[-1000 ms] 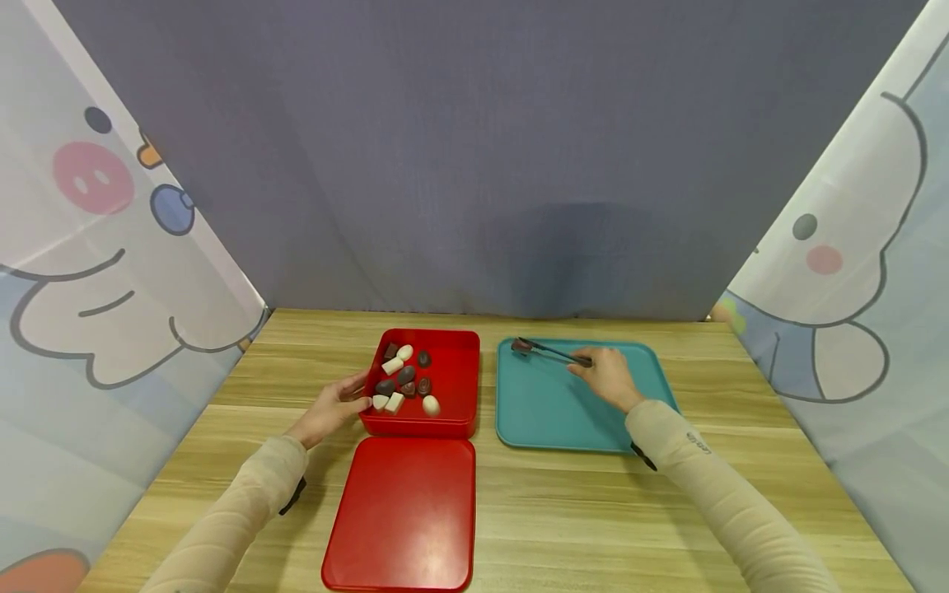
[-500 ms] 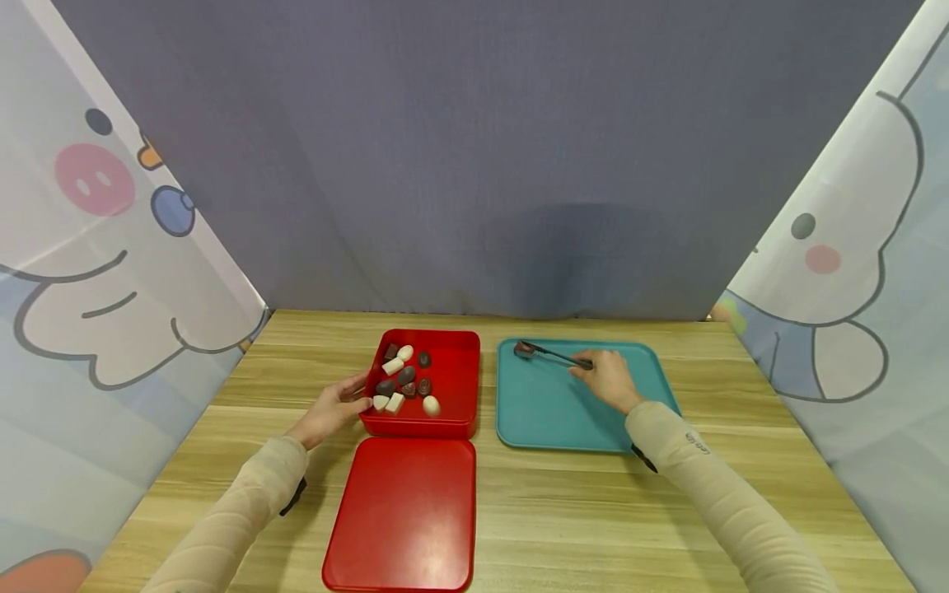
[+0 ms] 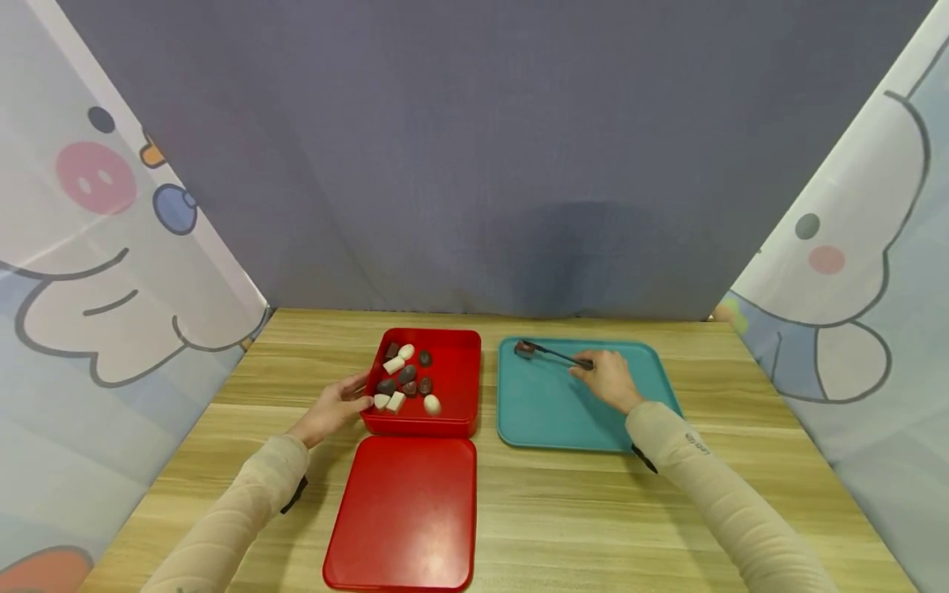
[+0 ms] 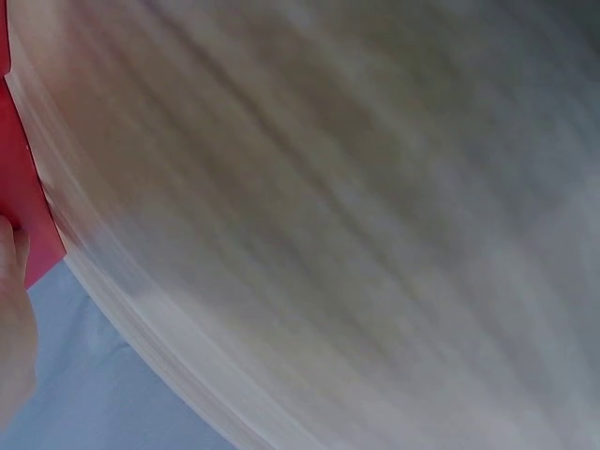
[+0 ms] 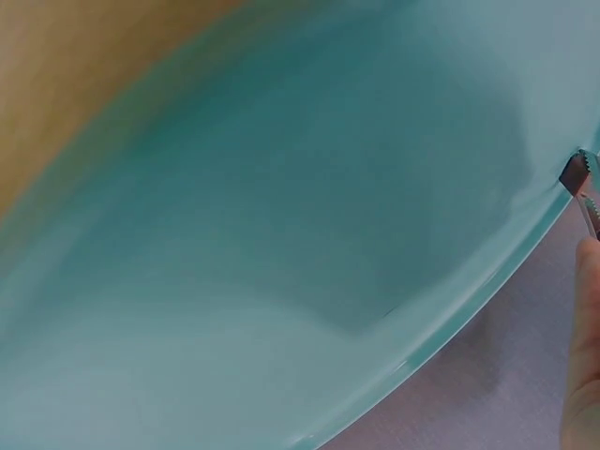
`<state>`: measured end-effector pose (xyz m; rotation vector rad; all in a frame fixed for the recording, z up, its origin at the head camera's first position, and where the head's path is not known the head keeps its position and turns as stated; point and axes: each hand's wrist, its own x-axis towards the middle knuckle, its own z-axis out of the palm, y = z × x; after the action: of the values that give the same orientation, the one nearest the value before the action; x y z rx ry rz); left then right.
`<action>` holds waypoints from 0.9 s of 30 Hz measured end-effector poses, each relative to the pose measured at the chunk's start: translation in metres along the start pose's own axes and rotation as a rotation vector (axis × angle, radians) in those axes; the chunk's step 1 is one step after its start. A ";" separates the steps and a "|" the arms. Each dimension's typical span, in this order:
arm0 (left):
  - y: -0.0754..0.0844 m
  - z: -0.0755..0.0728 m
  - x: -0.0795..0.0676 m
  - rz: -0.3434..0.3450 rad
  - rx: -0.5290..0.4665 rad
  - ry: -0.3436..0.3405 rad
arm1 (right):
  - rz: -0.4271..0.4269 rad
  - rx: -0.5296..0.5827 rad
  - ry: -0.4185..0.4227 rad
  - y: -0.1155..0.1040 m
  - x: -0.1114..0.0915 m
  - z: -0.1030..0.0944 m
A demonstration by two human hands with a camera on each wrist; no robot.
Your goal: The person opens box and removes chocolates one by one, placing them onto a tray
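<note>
My right hand (image 3: 610, 379) grips a pair of dark tongs (image 3: 558, 354) over the teal tray (image 3: 571, 412). A brown chocolate piece (image 3: 523, 350) sits between the tong tips, low at the tray's far left corner. In the right wrist view, the serrated tong tips and the dark chocolate (image 5: 574, 175) show at the right edge, close by the tray's rim. With thumb at the near corner and fingers along the left wall, my left hand (image 3: 334, 412) holds the red box (image 3: 455, 371). Several white and dark chocolates lie in it, mostly in its left half.
A red lid (image 3: 404, 515) lies flat on the wooden table (image 3: 571, 527), right in front of the box. Behind the table hangs a grey curtain (image 3: 474, 165). Printed cartoon cloths stand at both sides. A narrow strip of table separates box and tray.
The tong tips with the chocolate have shifted very slightly right and down at the tray's far left corner. The left hand and the red box have stayed in place.
</note>
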<state>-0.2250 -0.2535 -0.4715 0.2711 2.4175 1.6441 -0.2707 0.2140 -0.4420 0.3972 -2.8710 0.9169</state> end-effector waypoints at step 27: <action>0.003 0.000 -0.001 -0.024 -0.001 -0.004 | 0.023 0.024 -0.008 -0.002 -0.003 0.000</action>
<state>-0.2242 -0.2525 -0.4692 0.2440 2.4077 1.6325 -0.2670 0.2130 -0.4416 0.3715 -2.8805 0.9561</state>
